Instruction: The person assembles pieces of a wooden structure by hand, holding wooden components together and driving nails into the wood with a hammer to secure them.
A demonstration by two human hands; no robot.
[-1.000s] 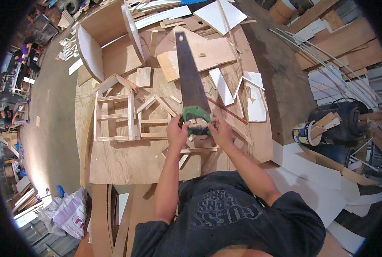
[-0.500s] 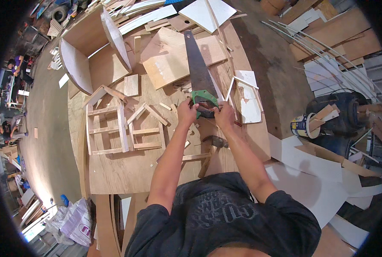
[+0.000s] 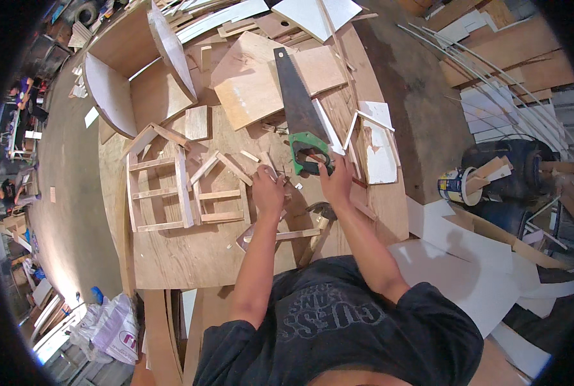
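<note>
A handsaw with a dark blade and a green and black handle lies tilted over the workbench, blade pointing away from me. My right hand grips its handle from the right side. My left hand is apart from the saw, low over small wood offcuts, its fingers bent; what they hold, if anything, I cannot make out. Left of that hand lie two small house-shaped wooden frames with crosspieces. A hammer rests between my forearms, close to another wood strip.
A curved wooden cabinet piece stands at the far left of the bench. Plywood boards lie beyond the saw. At right are a white-topped piece, a bucket of offcuts and white sheets. A plastic bag sits lower left.
My left hand has let go of the saw handle and moved down and left to the offcuts. My right hand stays on the handle; the saw has barely shifted.
</note>
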